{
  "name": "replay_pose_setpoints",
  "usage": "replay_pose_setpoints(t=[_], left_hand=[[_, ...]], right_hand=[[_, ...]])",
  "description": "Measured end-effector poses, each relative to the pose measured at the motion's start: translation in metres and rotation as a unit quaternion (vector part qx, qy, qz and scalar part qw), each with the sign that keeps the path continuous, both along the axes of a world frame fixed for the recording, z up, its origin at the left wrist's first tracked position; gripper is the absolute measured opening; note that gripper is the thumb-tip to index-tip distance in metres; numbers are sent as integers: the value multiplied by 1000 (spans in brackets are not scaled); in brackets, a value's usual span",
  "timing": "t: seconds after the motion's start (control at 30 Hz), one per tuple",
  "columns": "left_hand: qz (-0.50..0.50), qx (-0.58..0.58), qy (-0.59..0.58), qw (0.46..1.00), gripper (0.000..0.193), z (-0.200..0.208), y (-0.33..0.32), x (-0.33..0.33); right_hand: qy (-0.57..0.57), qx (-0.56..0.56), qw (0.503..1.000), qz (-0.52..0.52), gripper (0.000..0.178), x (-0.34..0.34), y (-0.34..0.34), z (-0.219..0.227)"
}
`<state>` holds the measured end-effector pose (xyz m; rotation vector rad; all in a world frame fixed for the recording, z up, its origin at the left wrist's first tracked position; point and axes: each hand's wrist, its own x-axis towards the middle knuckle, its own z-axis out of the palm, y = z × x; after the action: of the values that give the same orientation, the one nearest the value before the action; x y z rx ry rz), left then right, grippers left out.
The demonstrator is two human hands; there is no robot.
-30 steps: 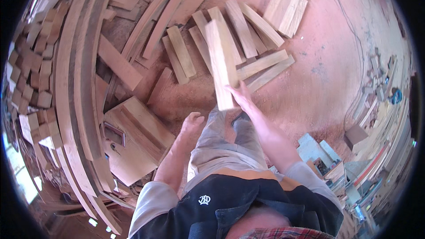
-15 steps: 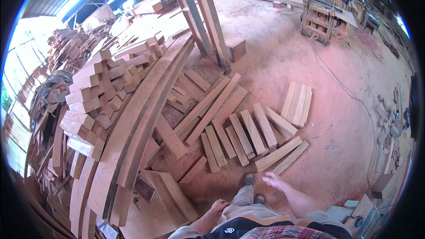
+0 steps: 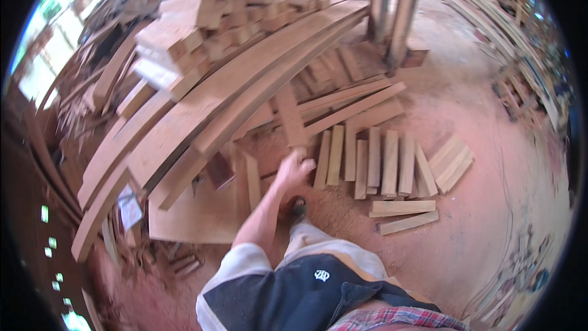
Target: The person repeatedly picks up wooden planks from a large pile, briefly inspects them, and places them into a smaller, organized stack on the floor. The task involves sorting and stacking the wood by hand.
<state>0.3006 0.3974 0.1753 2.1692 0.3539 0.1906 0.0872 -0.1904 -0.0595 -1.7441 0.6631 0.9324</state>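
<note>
My left hand (image 3: 295, 168) reaches forward from the lower middle, its arm stretched over the ground. Its fingers look partly curled, but blur hides their exact shape. They overlap the near end of a flat wooden board (image 3: 289, 113); whether they grip it or only come close I cannot tell. Just right of the hand lies a row of short wooden blocks (image 3: 373, 159), set side by side. Two more short pieces (image 3: 404, 208) lie crosswise nearer to me. My right hand is out of the picture.
Long curved timbers (image 3: 245, 95) slant across the left, with a stack of squared beams (image 3: 190, 43) behind them. A wide pale panel (image 3: 193, 224) lies low at left. Upright posts (image 3: 401, 21) stand at the back. Several boards form a small bundle (image 3: 452, 160) at right.
My view has swung to the left and closer to the curved timbers. My left hand has moved from by my thigh out to the board's end. The right hand has left the picture.
</note>
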Motion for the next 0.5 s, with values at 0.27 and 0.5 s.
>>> replay_pose_setpoints(t=[0.27,0.5], left_hand=[[254,303,-192,898,66,144,282,56],[405,407,-169,801,90,193,453,81]], right_hand=[[-126,178,973,-78,50,229,196,32],[-133,135,980,-55,62,267,293,70]])
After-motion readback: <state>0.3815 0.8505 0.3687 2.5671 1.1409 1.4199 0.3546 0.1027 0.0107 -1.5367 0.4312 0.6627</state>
